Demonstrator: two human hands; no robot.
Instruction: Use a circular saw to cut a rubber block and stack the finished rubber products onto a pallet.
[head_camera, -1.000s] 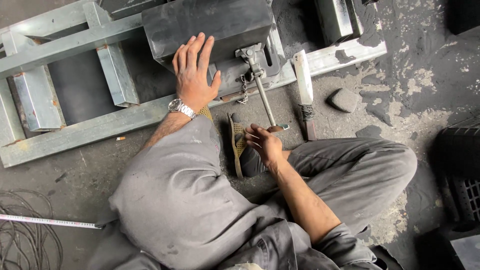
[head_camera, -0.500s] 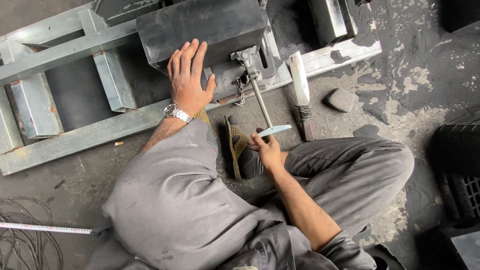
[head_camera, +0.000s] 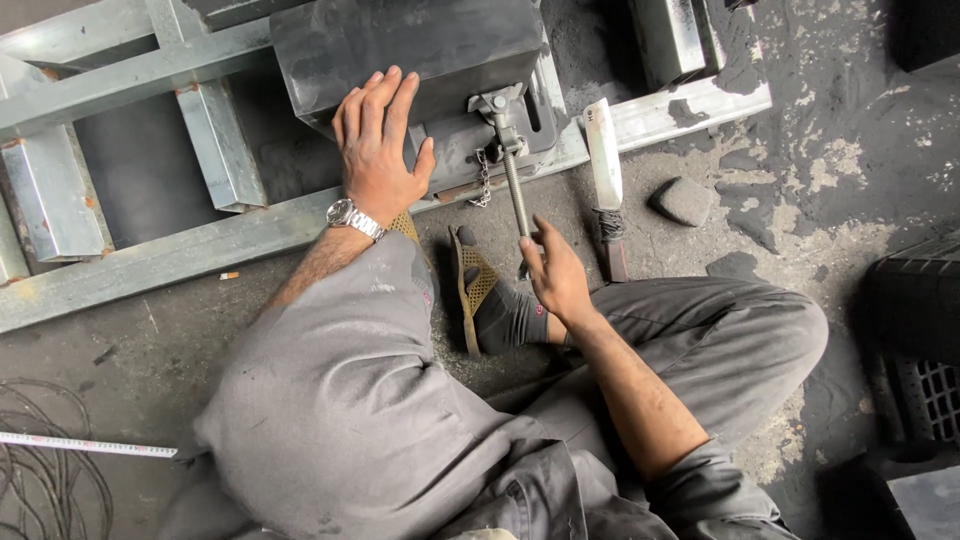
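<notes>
So the right hand (head_camera: 555, 275) has its grip wrapped around the near end of a long threaded rod (head_camera: 514, 190), fingers curled narrow on it. The rod's long axis runs straight away from the grip, up toward a small metal bracket (head_camera: 498, 104) on the side of the dark metal box (head_camera: 420, 45), where its far end is seated. A short chain (head_camera: 484, 182) dangles just to the left of the rod, about halfway along.

The left hand (head_camera: 378, 150) isn't gripping anything; it's spread flat, palm down, pressed on the box further left, with a wristwatch (head_camera: 352, 215) on the wrist. So the right hand is the one on the rod, and the left is well off to the side.

Just right of the grip, a flat file (head_camera: 603, 165) lies on the floor roughly parallel to the rod, near but not touching. A stone (head_camera: 685, 200) sits further right. A sandalled foot (head_camera: 480, 295) is tucked right beside the grip on its left, which crowds that side. The box rests on a grey steel frame (head_camera: 150, 250).
</notes>
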